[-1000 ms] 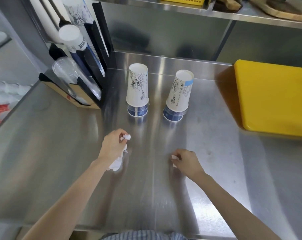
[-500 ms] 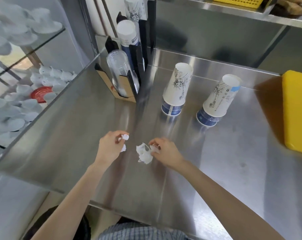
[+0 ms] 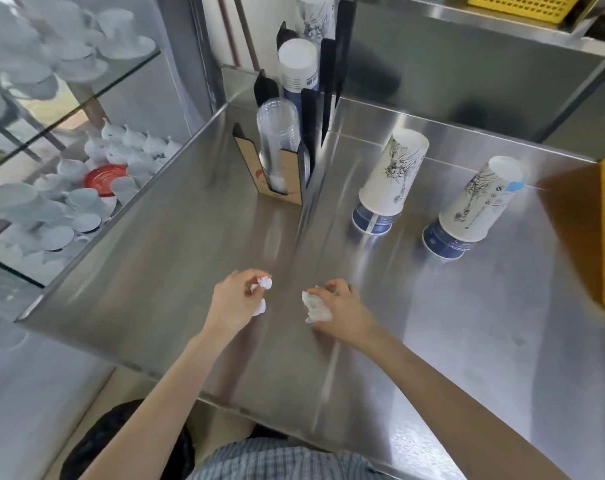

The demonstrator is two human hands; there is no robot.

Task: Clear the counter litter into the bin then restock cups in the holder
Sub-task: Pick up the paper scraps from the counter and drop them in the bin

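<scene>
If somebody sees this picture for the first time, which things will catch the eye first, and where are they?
Near the front middle of the steel counter, the left hand and the right hand each hold crumpled white paper. Behind them, right of centre, two stacks of upside-down paper cups stand side by side. At the back left, the black cup holder carries clear and paper cups.

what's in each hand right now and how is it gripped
The left hand is closed on crumpled white paper, bits poking out past the fingers. The right hand pinches another crumpled white wad by its upper edge with the fingertips.
</scene>
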